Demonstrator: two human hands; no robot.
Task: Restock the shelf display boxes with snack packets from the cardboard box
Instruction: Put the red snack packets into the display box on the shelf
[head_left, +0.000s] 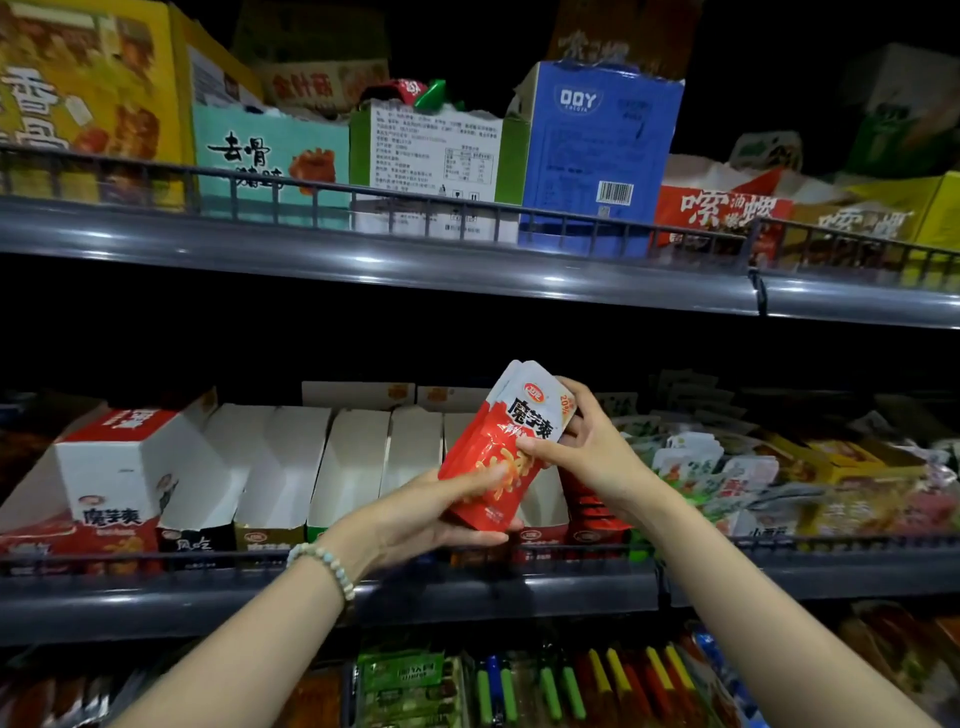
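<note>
A stack of red-and-white snack packets (498, 447) is held upright in front of the middle shelf. My left hand (441, 512) grips the stack from below, thumb across its front. My right hand (576, 447) holds its upper right side, thumb on the front and fingers curled behind. Behind them stands a row of white display boxes (291, 462), several of them showing bare insides. One box at the right of the row (587, 501) holds red packets. The cardboard box is not in view.
A wire rail (156, 561) runs along the middle shelf's front edge. Loose mixed packets (727, 467) pile at the right of that shelf. The upper shelf (363, 260) carries a blue box (597, 150) and other cartons. More snacks fill the bottom shelf (519, 686).
</note>
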